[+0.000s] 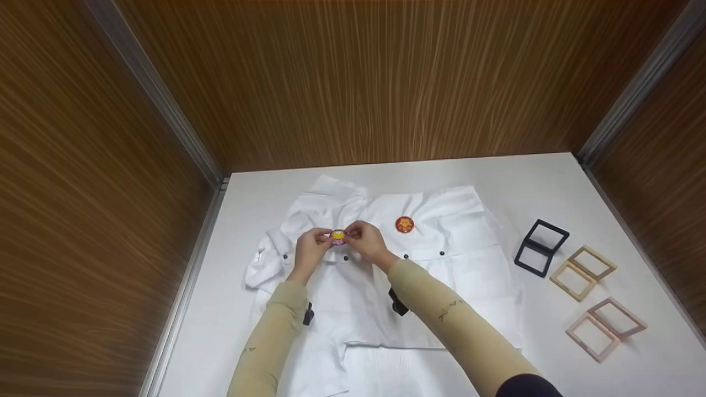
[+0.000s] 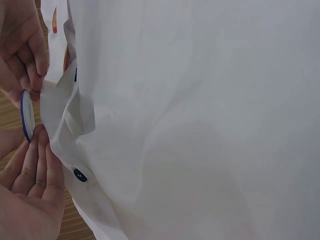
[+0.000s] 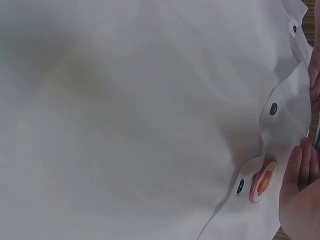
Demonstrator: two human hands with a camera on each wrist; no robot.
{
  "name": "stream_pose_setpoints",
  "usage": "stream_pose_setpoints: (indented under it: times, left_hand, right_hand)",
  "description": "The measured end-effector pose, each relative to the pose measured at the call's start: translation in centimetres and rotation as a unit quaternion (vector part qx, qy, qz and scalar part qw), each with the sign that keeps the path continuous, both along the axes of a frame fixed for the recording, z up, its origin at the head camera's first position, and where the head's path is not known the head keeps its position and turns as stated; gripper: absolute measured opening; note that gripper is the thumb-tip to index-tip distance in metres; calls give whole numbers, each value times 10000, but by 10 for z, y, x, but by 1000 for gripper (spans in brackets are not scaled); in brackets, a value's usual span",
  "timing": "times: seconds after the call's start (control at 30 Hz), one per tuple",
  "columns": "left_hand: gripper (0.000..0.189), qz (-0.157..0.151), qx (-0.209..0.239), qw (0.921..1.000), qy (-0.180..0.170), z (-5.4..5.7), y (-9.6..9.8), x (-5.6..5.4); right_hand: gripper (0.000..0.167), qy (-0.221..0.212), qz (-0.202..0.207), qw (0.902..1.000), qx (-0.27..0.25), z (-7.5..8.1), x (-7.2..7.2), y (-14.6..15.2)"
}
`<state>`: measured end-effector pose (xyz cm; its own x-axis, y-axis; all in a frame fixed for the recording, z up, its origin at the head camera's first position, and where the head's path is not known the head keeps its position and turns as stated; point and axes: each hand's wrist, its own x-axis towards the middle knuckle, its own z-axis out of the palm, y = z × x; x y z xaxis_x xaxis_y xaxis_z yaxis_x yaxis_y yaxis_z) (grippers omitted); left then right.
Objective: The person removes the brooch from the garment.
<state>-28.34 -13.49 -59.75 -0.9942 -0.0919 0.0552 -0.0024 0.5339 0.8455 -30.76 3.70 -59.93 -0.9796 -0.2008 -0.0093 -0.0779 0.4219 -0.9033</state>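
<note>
A round badge (image 1: 338, 235) with a yellow and purple face is pinched at its edges between my two hands over a white shirt (image 1: 452, 298). My left hand (image 1: 312, 249) grips its left side and my right hand (image 1: 366, 239) its right. Seen edge-on in the left wrist view, the badge (image 2: 27, 116) shows a blue rim and pale back. Whether it touches the cloth I cannot tell. To the right, a red badge (image 1: 405, 224) with a yellow figure lies on the shirt. Several dark buttons (image 1: 406, 256) run across the fabric.
On the right of the white table (image 1: 220, 331) stand three opened, hinged frames: black (image 1: 535, 246), gold (image 1: 598, 263) and pink (image 1: 593, 336). Wood-grain panels (image 1: 386, 82) rise at the back and both sides. The shirt's crumpled sleeve (image 1: 265, 264) lies at the left.
</note>
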Motion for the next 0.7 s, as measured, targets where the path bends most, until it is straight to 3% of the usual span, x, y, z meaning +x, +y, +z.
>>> stream_pose_setpoints:
  times: [0.2,0.57,0.7]
  left_hand:
    - [22,28,-4,10000,40,-1,0,-1]
    - [22,-62,118,9999,92,-4,0,0]
    - [22,-47,125,9999,69,-5,1,0]
  right_hand:
    - [23,-95,-101,9999,63,1,0,1]
    - [19,-57,-171,9998,53,2,0,1]
    - [18,-260,-309,9991,-85,2,1,0]
